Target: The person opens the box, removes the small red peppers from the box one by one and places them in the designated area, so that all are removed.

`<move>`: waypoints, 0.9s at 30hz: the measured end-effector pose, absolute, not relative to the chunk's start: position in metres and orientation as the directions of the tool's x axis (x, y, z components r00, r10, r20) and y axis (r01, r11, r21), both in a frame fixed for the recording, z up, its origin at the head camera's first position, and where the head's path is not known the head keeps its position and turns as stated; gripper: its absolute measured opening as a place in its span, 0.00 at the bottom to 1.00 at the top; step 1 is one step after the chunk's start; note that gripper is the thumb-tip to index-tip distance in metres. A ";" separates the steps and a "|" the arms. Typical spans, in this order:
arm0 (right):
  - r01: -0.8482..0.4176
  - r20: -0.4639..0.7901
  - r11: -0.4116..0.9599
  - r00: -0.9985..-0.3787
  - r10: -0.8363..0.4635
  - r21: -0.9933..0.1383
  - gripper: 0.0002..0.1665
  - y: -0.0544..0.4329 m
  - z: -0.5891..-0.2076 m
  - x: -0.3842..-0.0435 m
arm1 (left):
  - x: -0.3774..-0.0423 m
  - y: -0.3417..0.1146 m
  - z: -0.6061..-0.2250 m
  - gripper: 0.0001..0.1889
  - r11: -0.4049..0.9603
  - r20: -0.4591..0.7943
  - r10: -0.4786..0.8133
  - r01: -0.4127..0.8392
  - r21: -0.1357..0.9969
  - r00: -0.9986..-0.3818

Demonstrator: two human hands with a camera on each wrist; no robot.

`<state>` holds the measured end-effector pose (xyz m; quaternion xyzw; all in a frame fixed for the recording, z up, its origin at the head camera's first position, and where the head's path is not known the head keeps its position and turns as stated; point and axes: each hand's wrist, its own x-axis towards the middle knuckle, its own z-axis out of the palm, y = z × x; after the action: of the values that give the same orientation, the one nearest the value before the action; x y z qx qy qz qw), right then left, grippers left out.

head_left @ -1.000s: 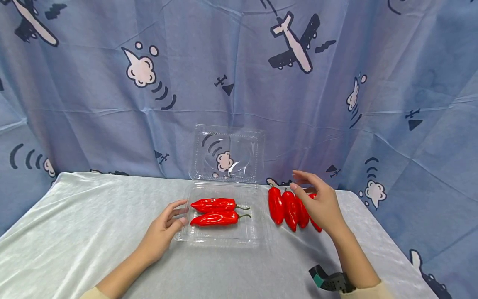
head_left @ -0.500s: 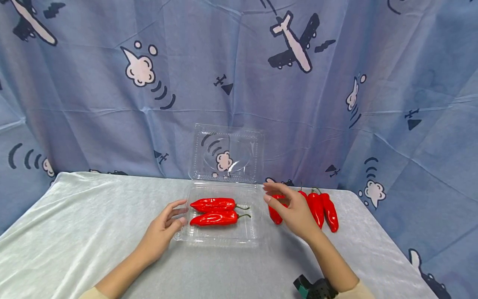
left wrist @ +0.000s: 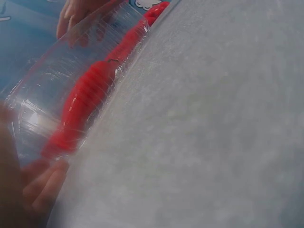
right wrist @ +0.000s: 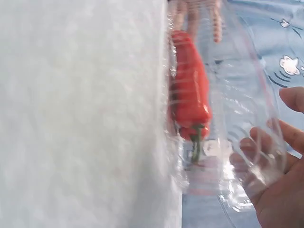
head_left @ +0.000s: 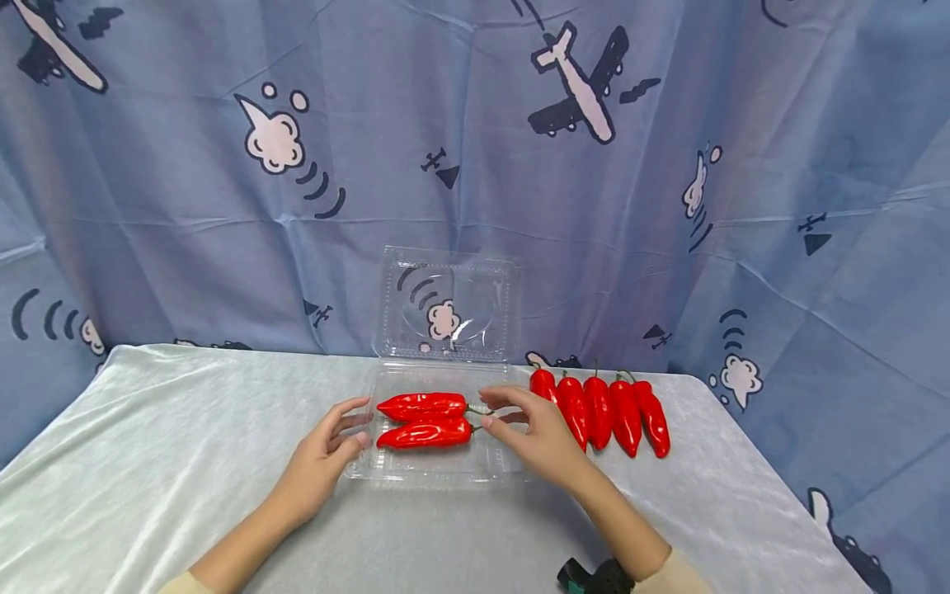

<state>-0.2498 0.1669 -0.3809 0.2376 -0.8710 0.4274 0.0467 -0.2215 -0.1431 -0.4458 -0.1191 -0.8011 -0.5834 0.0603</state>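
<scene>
A clear plastic clamshell box stands with its lid raised. Inside lie two red peppers, a rear one and a front one, side by side with green stems to the right. At the box's left edge is my left hand, its fingers relaxed and touching or very near the wall. My right hand hovers over the box's right side near the stems, loosely bent and holding nothing. In the right wrist view, its fingers show through or against the clear plastic.
Several more red peppers lie in a row on the table right of the box, one partly behind my right hand. A pale cloth covers the table. Behind it hangs a blue curtain with airplane prints.
My right hand has moved left, from above the loose peppers to the box's right side, uncovering most of the row. My left hand and the peppers stay put.
</scene>
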 end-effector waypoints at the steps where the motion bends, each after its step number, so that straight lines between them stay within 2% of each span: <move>1: -0.456 0.278 0.523 -0.880 -0.384 -0.721 0.24 0.165 -0.382 -0.250 | -0.222 -0.143 -0.446 0.24 0.291 0.237 0.122 0.262 0.920 -0.964; 15: -0.528 0.244 0.562 -0.829 -0.503 -0.637 0.23 0.146 -0.384 -0.262 | -0.222 -0.144 -0.446 0.25 0.296 0.242 0.113 0.265 0.918 -0.964; 27: -0.528 0.180 0.616 -0.825 -0.536 -0.584 0.23 0.140 -0.384 -0.265 | -0.222 -0.142 -0.445 0.24 0.289 0.242 0.122 0.268 0.919 -0.963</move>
<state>-0.2649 0.1405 -0.3842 0.2960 -0.8990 0.3227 -0.0064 -0.2220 -0.1425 -0.4446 -0.1217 -0.8002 -0.5838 0.0626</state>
